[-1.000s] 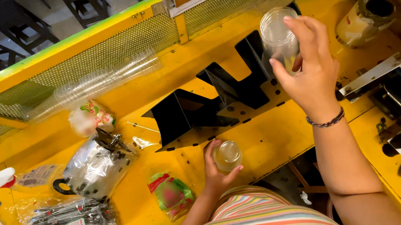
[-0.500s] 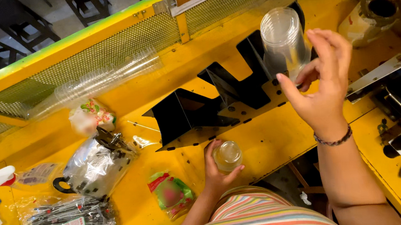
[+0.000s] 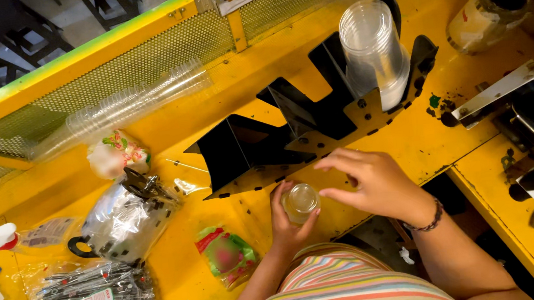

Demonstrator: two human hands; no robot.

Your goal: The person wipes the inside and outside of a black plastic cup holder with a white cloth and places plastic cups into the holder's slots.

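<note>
Both hands [image 3: 291,223] [image 3: 369,182] close together, curled.

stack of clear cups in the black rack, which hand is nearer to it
Right. The right hand hovers just below the stack of clear cups, while the left hand sits lower, holding a small clear cup.

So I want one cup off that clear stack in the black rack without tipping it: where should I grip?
Judging by its pose, grip the top cup's rim on the stack of clear cups, coming from above. The stack stands mouth-up in the black rack, whose plates block its lower sides. Both the left hand and right hand are at the small clear cup.
</note>
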